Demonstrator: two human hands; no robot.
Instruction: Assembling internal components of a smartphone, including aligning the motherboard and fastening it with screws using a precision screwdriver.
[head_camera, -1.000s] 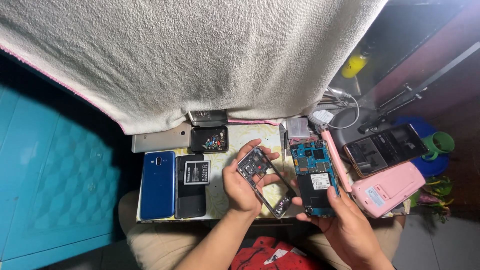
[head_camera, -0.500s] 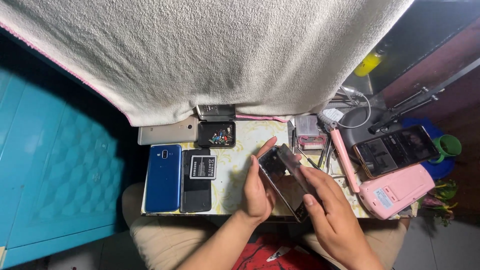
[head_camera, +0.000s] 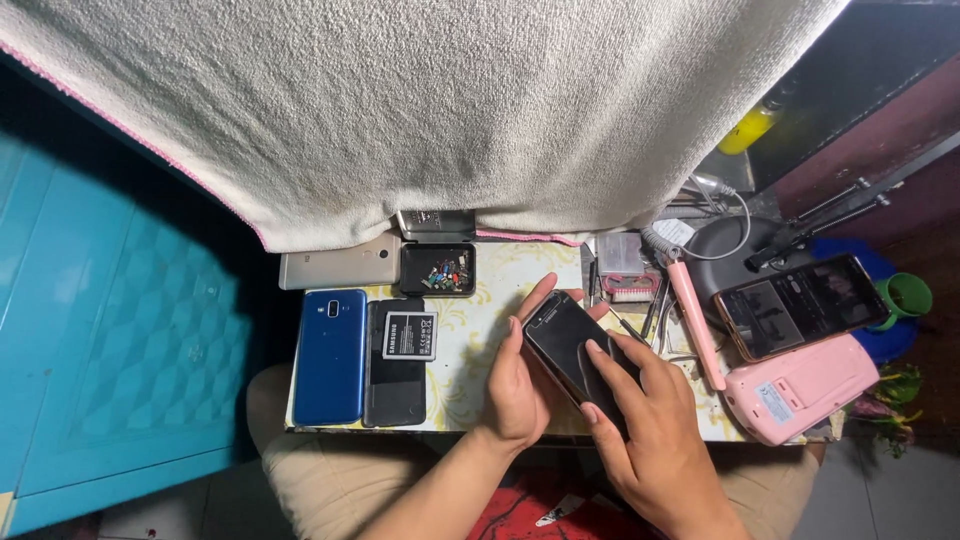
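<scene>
Since a second ago the open frame and the bared circuit board have gone from view; now a black phone (head_camera: 572, 352) lies glass-up between both hands. The left hand (head_camera: 522, 375) cups its left edge, fingers curled round it, thumb at the top corner. The right hand (head_camera: 645, 425) lies over its lower half, fingers spread flat and pressing on the glass.

Well left of the left fingers a battery (head_camera: 410, 335) with a white label sits on a black back cover (head_camera: 396, 365), touching a blue phone (head_camera: 331, 355). Above these are a small black tray (head_camera: 438, 270) of coloured bits and a gold phone (head_camera: 340, 268). Right of the right fingers lie tweezers (head_camera: 655, 318), a pink stick (head_camera: 697, 325), a pink box (head_camera: 800, 385) with a small white label, and a lit phone (head_camera: 800, 305). A white towel (head_camera: 450, 110) hangs over the far end of the table (head_camera: 470, 350), hiding what lies behind
</scene>
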